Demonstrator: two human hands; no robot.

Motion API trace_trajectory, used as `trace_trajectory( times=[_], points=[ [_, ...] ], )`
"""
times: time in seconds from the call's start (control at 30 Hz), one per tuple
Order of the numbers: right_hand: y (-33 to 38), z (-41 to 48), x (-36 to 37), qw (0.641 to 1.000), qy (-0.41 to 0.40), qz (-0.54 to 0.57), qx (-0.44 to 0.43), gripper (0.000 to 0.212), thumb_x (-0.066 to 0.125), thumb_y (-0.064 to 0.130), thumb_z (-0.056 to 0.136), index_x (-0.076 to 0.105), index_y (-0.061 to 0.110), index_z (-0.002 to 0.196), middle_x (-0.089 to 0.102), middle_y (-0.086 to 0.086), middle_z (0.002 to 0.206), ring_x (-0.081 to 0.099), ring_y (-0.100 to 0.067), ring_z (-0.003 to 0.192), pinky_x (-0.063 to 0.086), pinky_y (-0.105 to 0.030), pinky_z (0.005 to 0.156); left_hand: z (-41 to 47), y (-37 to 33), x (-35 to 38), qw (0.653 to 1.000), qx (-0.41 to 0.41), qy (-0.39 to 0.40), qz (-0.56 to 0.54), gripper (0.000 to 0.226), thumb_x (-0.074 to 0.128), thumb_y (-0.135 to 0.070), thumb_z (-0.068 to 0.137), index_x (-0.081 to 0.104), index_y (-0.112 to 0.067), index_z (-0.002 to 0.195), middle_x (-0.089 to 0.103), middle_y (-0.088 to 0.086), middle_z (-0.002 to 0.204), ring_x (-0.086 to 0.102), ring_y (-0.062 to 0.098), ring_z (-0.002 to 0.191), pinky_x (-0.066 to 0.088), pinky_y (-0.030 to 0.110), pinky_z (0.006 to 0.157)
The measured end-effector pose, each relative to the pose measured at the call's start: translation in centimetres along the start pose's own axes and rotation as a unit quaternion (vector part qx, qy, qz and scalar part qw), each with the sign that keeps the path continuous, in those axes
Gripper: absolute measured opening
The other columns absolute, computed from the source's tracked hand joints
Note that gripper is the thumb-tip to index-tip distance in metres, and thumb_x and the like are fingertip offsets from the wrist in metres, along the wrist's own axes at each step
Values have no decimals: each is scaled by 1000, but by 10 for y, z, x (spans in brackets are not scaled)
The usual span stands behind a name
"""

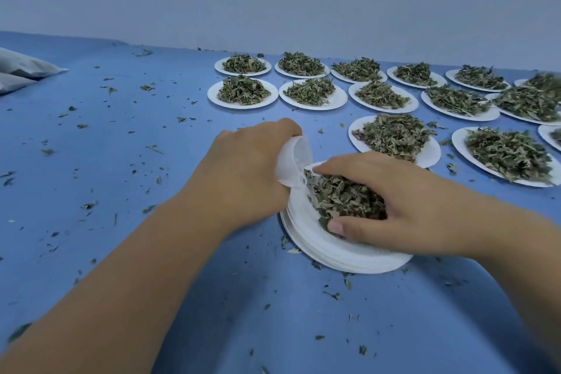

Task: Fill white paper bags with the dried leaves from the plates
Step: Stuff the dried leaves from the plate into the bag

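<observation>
My left hand (246, 173) grips a white paper bag (293, 161) by its side, with the bag's mouth open toward the right, at the edge of a stack of white paper plates (343, 255). A heap of dried leaves (343, 197) lies on the top plate. My right hand (394, 200) is cupped over that heap, fingers curled round the leaves, thumb at the near side, just beside the bag's mouth.
Several white plates heaped with dried leaves (391, 133) stand in rows at the back right of the blue table (121, 161). Filled white bags (21, 70) lie at the far left. Leaf crumbs are scattered over the table. A pale wall (273, 9) runs behind.
</observation>
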State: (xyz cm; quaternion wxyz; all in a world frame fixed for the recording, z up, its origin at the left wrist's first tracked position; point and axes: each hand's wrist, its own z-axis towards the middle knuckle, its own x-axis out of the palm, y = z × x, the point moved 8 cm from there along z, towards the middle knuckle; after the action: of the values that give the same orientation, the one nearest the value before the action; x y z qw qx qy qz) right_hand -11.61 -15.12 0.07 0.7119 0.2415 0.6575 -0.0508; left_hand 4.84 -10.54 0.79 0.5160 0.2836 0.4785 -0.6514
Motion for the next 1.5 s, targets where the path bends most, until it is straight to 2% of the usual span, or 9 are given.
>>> trace_trajectory(
  times=[0.17,0.3,0.43,0.7,0.97,1.07,1.2,1.37,1.5],
  points=[
    [-2,-1,-8,998,-54,41,4,52,70,53,88,55,46,137,61,29,125,55,7,115,44,-15,94,-1,-2,8,999,-23,21,-30,42,65,-36,79,43,-49,112,60,-17,108,56,17,94,41,33,78],
    [-1,-2,-19,990,-129,59,-7,42,74,41,86,68,36,126,66,27,118,58,12,110,40,-5,92,-1,-5,9,999,-27,18,-39,29,62,-38,78,47,-47,101,59,-17,95,55,14,86,44,31,70],
    [-2,-7,-35,976,-205,68,3,31,80,30,84,73,33,114,67,26,109,56,13,105,35,1,87,1,-12,12,999,-21,25,26,29,63,-29,75,38,-42,85,51,-13,81,52,14,75,32,27,59],
    [-2,-21,-54,953,-277,118,36,28,79,32,83,76,36,110,67,32,108,58,15,105,40,-1,88,0,-28,4,996,-16,7,90,31,62,-20,72,46,-32,96,51,-9,81,40,11,65,27,34,65],
    [10,-13,-44,979,-196,49,25,28,77,25,86,76,31,114,67,27,101,57,9,103,36,1,88,-1,-35,8,995,-34,44,84,30,62,-21,71,43,-23,93,48,-7,76,42,10,66,21,31,56],
    [11,-18,-48,969,-214,120,26,27,80,27,84,75,40,108,71,28,100,64,6,95,44,-6,84,1,-39,11,992,-26,52,115,29,63,-25,74,43,-24,95,50,-7,79,48,22,71,34,36,70],
    [14,-14,-44,968,-224,107,34,32,80,27,83,74,41,111,71,28,99,66,1,90,43,-5,79,4,-51,14,991,1,47,123,28,63,-25,75,41,-26,92,48,-8,74,47,22,71,37,38,76],
    [7,-8,-40,969,-228,68,67,27,77,29,81,67,36,105,68,19,93,63,-2,90,42,-6,73,4,-55,17,997,11,44,70,31,61,-24,75,52,-23,105,55,-6,78,55,24,78,36,36,66],
    [-5,-11,-41,950,-249,168,88,23,80,27,79,67,38,93,72,19,85,64,6,84,42,-4,68,3,-49,18,998,10,43,39,28,64,-33,77,48,-25,98,55,-8,76,54,22,75,30,35,60]
  ],
)
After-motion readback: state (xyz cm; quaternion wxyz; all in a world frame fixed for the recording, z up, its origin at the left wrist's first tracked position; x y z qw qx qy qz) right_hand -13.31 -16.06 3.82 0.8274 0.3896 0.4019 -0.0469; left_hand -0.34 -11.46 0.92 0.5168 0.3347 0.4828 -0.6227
